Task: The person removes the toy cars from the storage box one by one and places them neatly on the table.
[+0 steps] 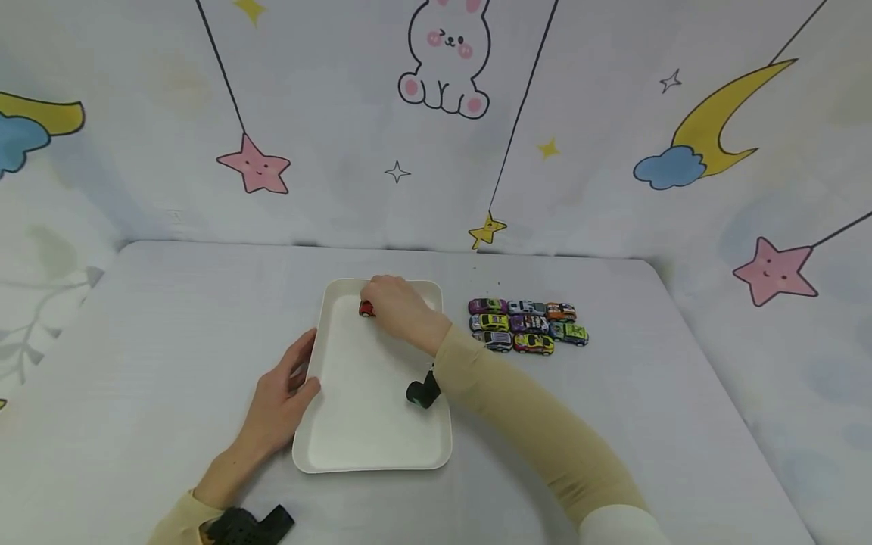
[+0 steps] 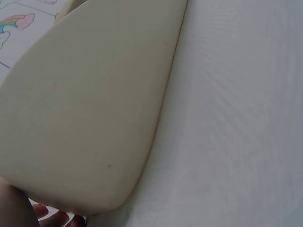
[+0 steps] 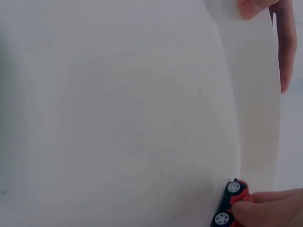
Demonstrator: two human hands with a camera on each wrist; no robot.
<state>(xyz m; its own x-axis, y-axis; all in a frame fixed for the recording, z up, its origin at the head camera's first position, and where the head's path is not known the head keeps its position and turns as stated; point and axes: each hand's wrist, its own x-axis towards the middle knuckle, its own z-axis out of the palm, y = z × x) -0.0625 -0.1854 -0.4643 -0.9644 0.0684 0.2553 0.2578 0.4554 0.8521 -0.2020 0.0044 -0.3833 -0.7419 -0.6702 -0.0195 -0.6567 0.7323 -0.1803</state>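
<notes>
A small red toy car is at the far left corner of a white tray. My right hand pinches the car between thumb and fingers; in the right wrist view the car shows its dark side and two silver wheels close to the tray wall. At the tray's left side my left hand grips the rim, its thumb over the edge and its fingers along the outside. The left wrist view is largely filled by the tray's outer wall, with some fingertips low in the frame.
To the right of the tray, several colourful toy cars stand close together in rows on the white-covered table. A black wrist camera on the right arm overlaps the tray. Behind the table is a cartoon-printed backdrop.
</notes>
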